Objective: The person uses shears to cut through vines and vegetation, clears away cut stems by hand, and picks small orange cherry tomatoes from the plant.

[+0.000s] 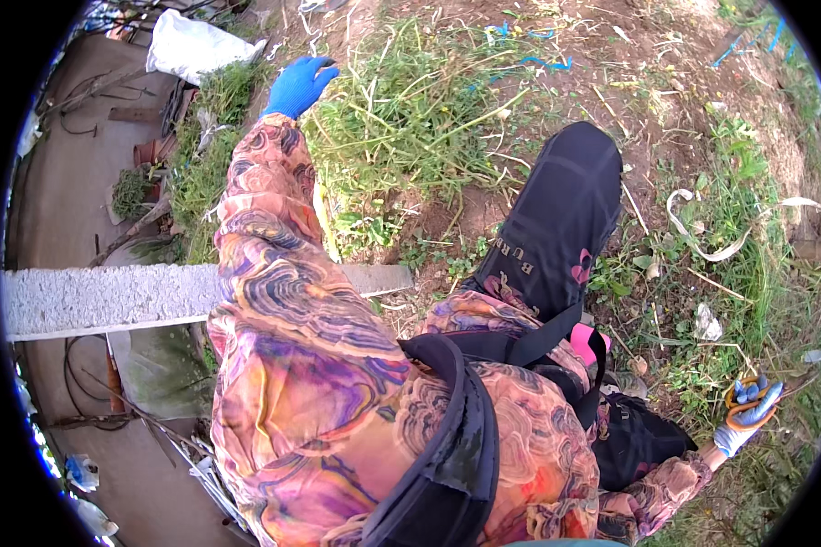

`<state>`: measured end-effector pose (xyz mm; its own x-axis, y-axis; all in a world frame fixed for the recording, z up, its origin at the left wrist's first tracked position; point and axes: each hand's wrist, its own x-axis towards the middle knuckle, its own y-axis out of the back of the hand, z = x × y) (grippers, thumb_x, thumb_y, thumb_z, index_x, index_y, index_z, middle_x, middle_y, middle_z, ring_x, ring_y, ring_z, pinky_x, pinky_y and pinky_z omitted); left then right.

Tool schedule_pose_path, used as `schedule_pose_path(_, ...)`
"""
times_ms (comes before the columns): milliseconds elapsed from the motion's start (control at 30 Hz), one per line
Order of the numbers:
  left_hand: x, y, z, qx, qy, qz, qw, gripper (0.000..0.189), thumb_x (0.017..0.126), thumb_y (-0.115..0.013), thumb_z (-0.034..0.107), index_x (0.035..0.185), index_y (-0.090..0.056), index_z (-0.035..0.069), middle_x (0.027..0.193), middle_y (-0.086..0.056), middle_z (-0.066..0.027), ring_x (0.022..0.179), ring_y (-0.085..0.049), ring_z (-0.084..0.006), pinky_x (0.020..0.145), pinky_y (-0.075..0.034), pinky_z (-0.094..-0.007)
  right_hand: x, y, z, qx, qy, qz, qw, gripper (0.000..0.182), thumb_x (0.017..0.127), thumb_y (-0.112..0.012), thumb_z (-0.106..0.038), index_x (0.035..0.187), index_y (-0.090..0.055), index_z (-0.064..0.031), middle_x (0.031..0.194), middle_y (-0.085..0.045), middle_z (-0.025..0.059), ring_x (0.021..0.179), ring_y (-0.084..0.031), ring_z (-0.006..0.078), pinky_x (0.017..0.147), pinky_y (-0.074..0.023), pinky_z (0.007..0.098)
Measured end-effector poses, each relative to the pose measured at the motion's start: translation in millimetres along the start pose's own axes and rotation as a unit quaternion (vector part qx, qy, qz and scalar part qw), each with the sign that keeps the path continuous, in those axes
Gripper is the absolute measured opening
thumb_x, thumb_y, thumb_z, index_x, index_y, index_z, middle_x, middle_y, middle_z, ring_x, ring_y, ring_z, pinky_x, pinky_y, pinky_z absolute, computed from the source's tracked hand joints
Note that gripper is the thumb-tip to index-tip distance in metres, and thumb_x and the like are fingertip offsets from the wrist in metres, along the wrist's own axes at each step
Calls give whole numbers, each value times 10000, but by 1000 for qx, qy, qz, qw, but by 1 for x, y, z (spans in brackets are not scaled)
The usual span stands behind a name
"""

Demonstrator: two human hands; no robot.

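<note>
My left hand (296, 89), in a blue knit glove, is stretched out at the upper left with nothing seen in it. Its fingers are slightly bent and apart, beside a heap of green weeds and stalks (410, 123). Over at the lower right, my right hand (746, 417), in a pale glove with blue fingers, is closed around the orange handles of a hand tool (750, 413), which look like those of pruning shears. The tool's far end lies among the grass and cannot be made out.
A concrete post or beam (116, 297) runs in from the left. Beyond it are a white sack (198, 46), a potted plant (131, 193) and loose rods. A white strap (715, 253) and blue plastic strips (547, 63) lie on the soil. My knee, in a black cover (561, 205), is before me.
</note>
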<state>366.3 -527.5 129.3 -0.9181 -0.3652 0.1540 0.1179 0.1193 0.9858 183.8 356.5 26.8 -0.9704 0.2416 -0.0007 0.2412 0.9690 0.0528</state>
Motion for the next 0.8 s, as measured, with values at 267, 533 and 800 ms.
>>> schedule_pose_path(267,108,-20,232,-260,-182,68,946,222,861,-526,160,1034,-587,35,1046,-577,-129,977,-546,-254,832,-429,-338,-44,-62,-91,-113,189,104,970,278,901,-472,-254,1088,-516,-53,807,-521,41,559,-465,88,544,-492,262)
schedule_pose_path(533,97,4,591,-327,-633,19,701,190,822,-562,171,987,-607,91,1007,-592,-93,939,-560,-260,800,-449,-348,-66,-27,-110,104,126,339,926,218,852,-550,-237,754,-452,-69,566,-428,5,432,-410,81,443,-408,232)
schedule_pose_path(800,5,48,869,-471,-698,-64,535,341,866,-496,300,1159,-518,127,1148,-530,-120,1035,-527,-290,859,-436,-361,-80,36,-106,140,129,445,875,232,835,-559,-200,714,-414,-66,536,-408,22,410,-416,107,463,-490,280)
